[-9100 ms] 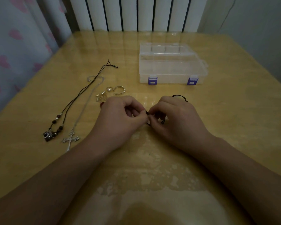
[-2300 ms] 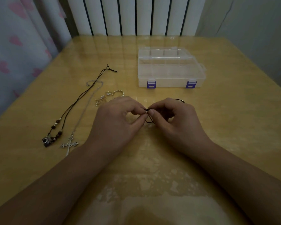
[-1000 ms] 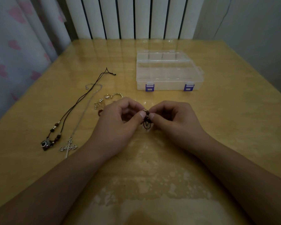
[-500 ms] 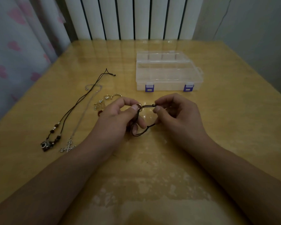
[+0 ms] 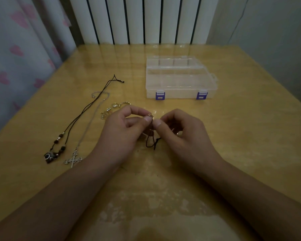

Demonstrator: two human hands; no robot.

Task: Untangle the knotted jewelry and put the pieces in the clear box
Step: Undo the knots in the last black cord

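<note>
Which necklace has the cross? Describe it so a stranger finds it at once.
Start at the clear box on the yellow table, then look toward the table's left side, where two necklaces lie side by side. The cross necklace is the one nearer the left hand: a pale silver chain, whereas the black cord necklace carries dark beads.

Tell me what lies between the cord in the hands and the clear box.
Nothing visible: bare table separates the black cord from the clear box. But the box's lid is shut, both purple latches down.
</note>
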